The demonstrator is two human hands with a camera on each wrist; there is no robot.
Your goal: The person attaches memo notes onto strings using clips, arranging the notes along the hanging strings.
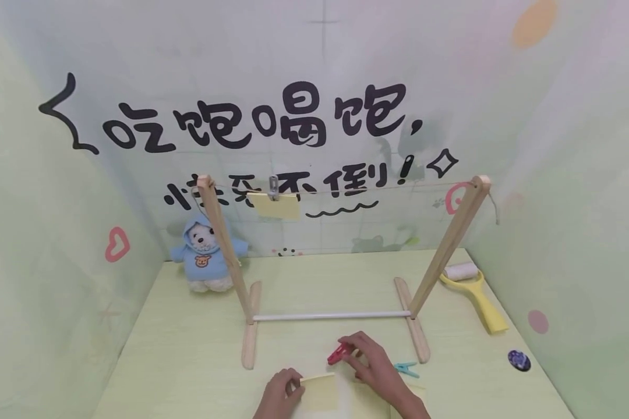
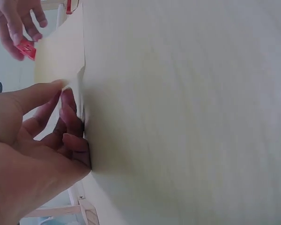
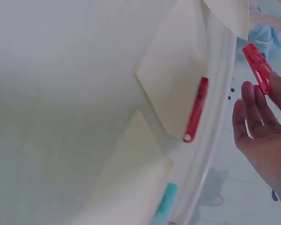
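Note:
My left hand (image 1: 280,394) pinches the corner of a pale yellow sheet of paper (image 1: 318,393) just above the table. In the left wrist view, thumb and fingertips meet on the sheet's edge (image 2: 61,51). My right hand (image 1: 374,369) holds a red clothespin (image 1: 339,353) between thumb and fingers, a little to the right of that sheet. Another red clothespin (image 3: 195,110) lies by the edge of a second sheet (image 3: 171,79) in the right wrist view. Beside a further sheet (image 3: 126,187) lies a teal clothespin (image 1: 407,369).
A wooden frame (image 1: 451,247) with a string stands behind the hands, a white rod (image 1: 330,316) joining its feet. A metal clip (image 1: 274,189) holds a yellow sheet (image 1: 275,206) on the string. A plush toy (image 1: 207,262), yellow-handled roller (image 1: 482,302) and dark blue disc (image 1: 519,360) are around it.

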